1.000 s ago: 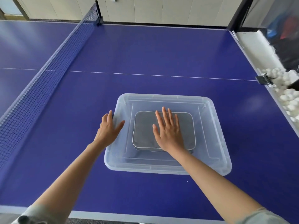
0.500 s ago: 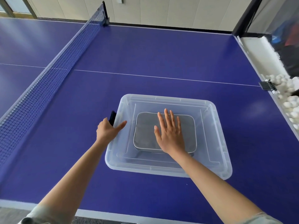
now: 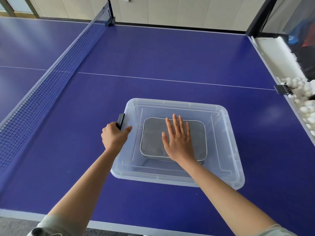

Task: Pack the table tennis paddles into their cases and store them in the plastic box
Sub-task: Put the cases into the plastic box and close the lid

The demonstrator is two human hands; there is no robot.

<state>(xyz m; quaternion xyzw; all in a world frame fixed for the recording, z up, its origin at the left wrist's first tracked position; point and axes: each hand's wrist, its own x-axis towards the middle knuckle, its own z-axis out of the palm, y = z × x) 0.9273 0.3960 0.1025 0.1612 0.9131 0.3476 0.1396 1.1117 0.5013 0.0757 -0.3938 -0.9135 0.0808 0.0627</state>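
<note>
The clear plastic storage box (image 3: 177, 178) sits on the blue table tennis tabletop (image 3: 170, 53), closed by a translucent lid (image 3: 221, 142). Through the lid a grey rectangular zippered paddle case (image 3: 153, 135) shows, lying flat in the middle of the box. The right hand (image 3: 179, 142) lies palm down on the lid, directly above the case, fingers spread and straight, its grip open and holding nothing. The left hand (image 3: 115, 136) is at the box's left edge, its grip closed around a dark latch handle (image 3: 120, 120) that stands tilted up beside the rim, thumb resting on the lid's edge. A blue net (image 3: 51, 74) runs along the left. At the far right edge of the tabletop, a heap of white balls (image 3: 305, 106) lies in a white trough, well apart from the box
</note>
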